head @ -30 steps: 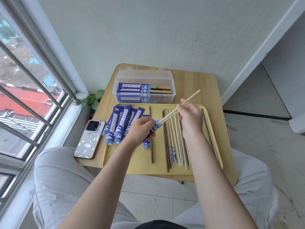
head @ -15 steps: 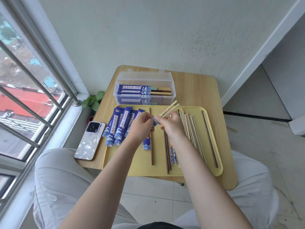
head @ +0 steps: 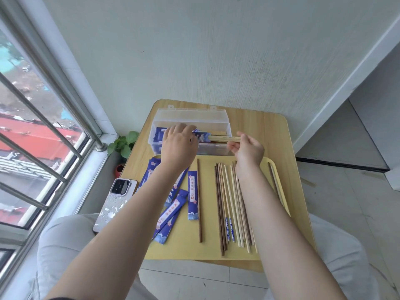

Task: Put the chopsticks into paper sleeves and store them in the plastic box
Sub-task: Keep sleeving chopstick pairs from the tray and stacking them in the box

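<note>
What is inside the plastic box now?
The plastic box holds blue sleeved chopsticks, wooden ends showing. The left hand covers part, so their count is unclear.

phone (head: pixel 115 202) on table (head: pixel 259 126), left edge | potted plant (head: pixel 123 144) beside window bars (head: pixel 43 118)

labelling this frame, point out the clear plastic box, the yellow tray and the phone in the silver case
clear plastic box (head: pixel 190 114), head view, back wall
yellow tray (head: pixel 188 251), head view, bare floor near the front rim
phone in the silver case (head: pixel 112 205), head view, middle of its back
</note>
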